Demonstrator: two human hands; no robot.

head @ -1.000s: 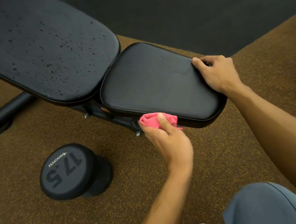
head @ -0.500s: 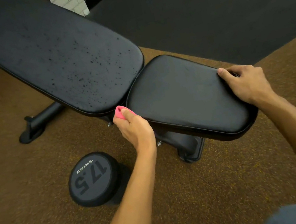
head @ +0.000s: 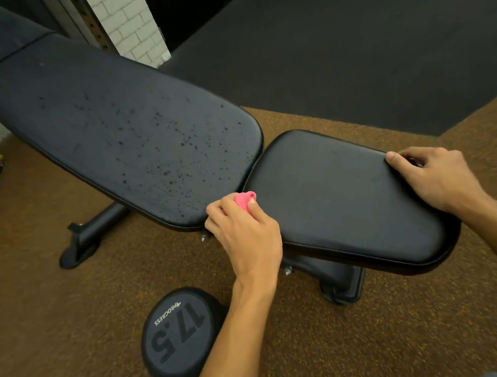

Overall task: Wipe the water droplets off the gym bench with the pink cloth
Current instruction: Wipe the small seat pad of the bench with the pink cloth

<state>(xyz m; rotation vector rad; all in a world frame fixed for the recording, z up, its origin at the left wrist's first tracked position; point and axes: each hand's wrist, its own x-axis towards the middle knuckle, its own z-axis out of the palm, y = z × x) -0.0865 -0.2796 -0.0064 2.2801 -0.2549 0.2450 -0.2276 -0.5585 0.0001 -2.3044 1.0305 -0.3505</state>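
- The left hand holds the bunched pink cloth, fingers curled round it, right at the gap on the gym bench where back pad meets seat pad.
- The right hand clasps the seat pad's far edge, fingers curled over the rim.
- Water droplets speckle the back pad.
- A 17.5 dumbbell stands on the brown floor beside the bench.

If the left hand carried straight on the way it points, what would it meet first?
Probably the near end of the long black droplet-speckled back pad. The left hand, gripping the crumpled pink cloth, sits right at its edge, though depth is unclear.
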